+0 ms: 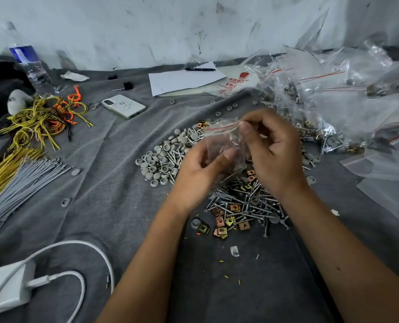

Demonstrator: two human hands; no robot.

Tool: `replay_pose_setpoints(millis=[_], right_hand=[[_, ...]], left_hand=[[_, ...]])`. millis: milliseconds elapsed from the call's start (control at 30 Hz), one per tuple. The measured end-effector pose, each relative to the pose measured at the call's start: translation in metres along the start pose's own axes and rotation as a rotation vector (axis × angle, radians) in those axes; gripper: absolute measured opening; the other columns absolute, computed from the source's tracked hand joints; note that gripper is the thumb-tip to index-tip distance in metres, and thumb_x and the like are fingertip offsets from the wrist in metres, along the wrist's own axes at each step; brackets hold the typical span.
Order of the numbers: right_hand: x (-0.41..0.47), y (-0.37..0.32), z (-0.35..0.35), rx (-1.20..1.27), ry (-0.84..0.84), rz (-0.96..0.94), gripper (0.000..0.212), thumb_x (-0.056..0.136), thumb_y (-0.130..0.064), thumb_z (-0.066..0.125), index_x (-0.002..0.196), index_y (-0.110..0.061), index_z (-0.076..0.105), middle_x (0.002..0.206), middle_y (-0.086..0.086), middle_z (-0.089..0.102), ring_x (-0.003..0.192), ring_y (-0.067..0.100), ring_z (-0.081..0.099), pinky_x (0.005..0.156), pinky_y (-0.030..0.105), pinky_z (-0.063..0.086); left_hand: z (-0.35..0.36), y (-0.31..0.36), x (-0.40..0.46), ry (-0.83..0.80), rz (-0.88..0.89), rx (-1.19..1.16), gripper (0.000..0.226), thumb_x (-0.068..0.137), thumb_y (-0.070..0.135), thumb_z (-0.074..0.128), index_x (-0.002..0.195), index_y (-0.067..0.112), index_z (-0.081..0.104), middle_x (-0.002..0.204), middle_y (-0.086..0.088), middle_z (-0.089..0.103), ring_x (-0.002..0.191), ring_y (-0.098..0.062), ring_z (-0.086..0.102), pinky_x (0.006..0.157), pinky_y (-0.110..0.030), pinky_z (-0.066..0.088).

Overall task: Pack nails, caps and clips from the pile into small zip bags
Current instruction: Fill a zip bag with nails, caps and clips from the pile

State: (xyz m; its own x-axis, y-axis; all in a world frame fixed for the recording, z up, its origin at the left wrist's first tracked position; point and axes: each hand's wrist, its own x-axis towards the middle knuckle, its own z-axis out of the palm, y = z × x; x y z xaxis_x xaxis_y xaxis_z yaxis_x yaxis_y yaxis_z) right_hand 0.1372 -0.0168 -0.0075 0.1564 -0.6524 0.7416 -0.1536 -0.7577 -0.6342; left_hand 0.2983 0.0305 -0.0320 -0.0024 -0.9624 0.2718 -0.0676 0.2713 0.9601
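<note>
A small clear zip bag (221, 138) with a red seal line hangs between my hands above the pile. My right hand (273, 148) pinches its top edge at the red line. My left hand (200, 169) grips its lower part, thumb on the front. What the bag holds is too blurred to tell. Below lies the pile: grey caps (163, 159) on the left, nails (247, 203) in the middle and brass clips (224, 224) at the near edge, all on a grey cloth (114, 197).
Filled and empty zip bags (333, 94) heap at the right. A phone (123, 106), paper with a pen (184, 80) and a water bottle (28, 64) lie behind. Yellow and orange wires (42, 117), grey ties (24, 183) and a white charger (10, 287) sit left.
</note>
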Motion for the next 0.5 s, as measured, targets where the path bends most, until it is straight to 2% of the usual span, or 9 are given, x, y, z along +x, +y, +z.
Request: replay_pose_setpoints(millis=[100,167,200,233,267,333,367,433,500], right_hand=[[-0.003,-0.001,0.005,0.068,0.038,0.126,0.021,0.102,-0.024,0.064,0.12,-0.016,0.058,0.1,-0.003,0.068,0.092,0.008,0.067,0.078,0.018,0.051],[-0.005,0.0,0.005,0.1,-0.013,0.298,0.021,0.103,-0.038,0.058,0.117,-0.022,0.058,0.098,-0.014,0.07,0.089,0.002,0.068,0.074,0.012,0.05],[-0.005,0.0,0.004,0.138,-0.083,0.394,0.025,0.104,-0.045,0.053,0.111,-0.023,0.063,0.095,-0.015,0.072,0.084,0.0,0.069,0.07,0.012,0.051],[-0.007,0.0,0.003,0.181,-0.169,0.477,0.035,0.103,-0.052,0.049,0.105,-0.022,0.068,0.092,-0.011,0.074,0.08,0.003,0.071,0.066,0.015,0.053],[-0.008,0.0,0.002,0.202,-0.253,0.534,0.043,0.1,-0.058,0.047,0.1,-0.022,0.072,0.089,-0.006,0.076,0.077,0.008,0.073,0.063,0.02,0.055],[-0.009,0.001,0.003,0.127,-0.358,0.53,0.044,0.095,-0.06,0.052,0.095,-0.023,0.076,0.086,0.0,0.077,0.076,0.017,0.074,0.061,0.029,0.059],[-0.009,0.001,0.004,0.065,-0.378,0.495,0.039,0.096,-0.055,0.056,0.093,-0.022,0.077,0.084,0.001,0.076,0.076,0.019,0.073,0.062,0.034,0.06],[-0.01,0.002,0.006,0.028,-0.379,0.443,0.025,0.099,-0.037,0.063,0.087,-0.02,0.075,0.078,0.001,0.075,0.068,0.014,0.07,0.058,0.028,0.054],[-0.01,0.003,0.007,0.043,-0.346,0.45,0.027,0.101,-0.029,0.062,0.078,-0.018,0.07,0.066,0.002,0.069,0.055,0.011,0.063,0.052,0.024,0.049]], left_hand=[[0.002,0.002,0.0,0.056,-0.019,-0.03,0.017,0.106,0.012,0.055,0.11,0.003,0.069,0.104,-0.023,0.076,0.092,-0.04,0.074,0.087,-0.051,0.061],[0.003,0.006,0.0,0.148,-0.07,-0.116,0.025,0.109,0.014,0.048,0.103,0.003,0.07,0.106,-0.034,0.071,0.09,-0.057,0.068,0.088,-0.068,0.056],[0.003,0.009,0.0,0.188,-0.098,-0.193,0.03,0.11,0.017,0.046,0.1,0.006,0.071,0.106,-0.037,0.07,0.087,-0.059,0.067,0.085,-0.071,0.055],[0.003,0.01,0.001,0.217,-0.116,-0.275,0.035,0.111,0.02,0.043,0.096,0.01,0.074,0.104,-0.036,0.07,0.083,-0.053,0.07,0.079,-0.066,0.059],[0.002,0.011,0.001,0.241,-0.128,-0.349,0.04,0.112,0.021,0.041,0.092,0.014,0.075,0.101,-0.031,0.073,0.08,-0.043,0.073,0.071,-0.053,0.063],[-0.002,0.013,0.002,0.304,-0.168,-0.462,0.039,0.112,0.025,0.04,0.096,0.014,0.073,0.104,-0.022,0.076,0.084,-0.03,0.077,0.068,-0.037,0.063],[-0.003,0.013,0.003,0.338,-0.187,-0.503,0.035,0.112,0.027,0.04,0.103,0.01,0.07,0.109,-0.021,0.076,0.088,-0.029,0.077,0.071,-0.037,0.064],[-0.004,0.012,0.005,0.388,-0.194,-0.543,0.035,0.111,0.031,0.041,0.106,0.009,0.066,0.11,-0.021,0.076,0.091,-0.03,0.076,0.079,-0.043,0.064],[-0.004,0.011,0.006,0.446,-0.171,-0.528,0.036,0.111,0.032,0.042,0.101,0.011,0.07,0.103,-0.022,0.075,0.087,-0.032,0.075,0.08,-0.045,0.063]])
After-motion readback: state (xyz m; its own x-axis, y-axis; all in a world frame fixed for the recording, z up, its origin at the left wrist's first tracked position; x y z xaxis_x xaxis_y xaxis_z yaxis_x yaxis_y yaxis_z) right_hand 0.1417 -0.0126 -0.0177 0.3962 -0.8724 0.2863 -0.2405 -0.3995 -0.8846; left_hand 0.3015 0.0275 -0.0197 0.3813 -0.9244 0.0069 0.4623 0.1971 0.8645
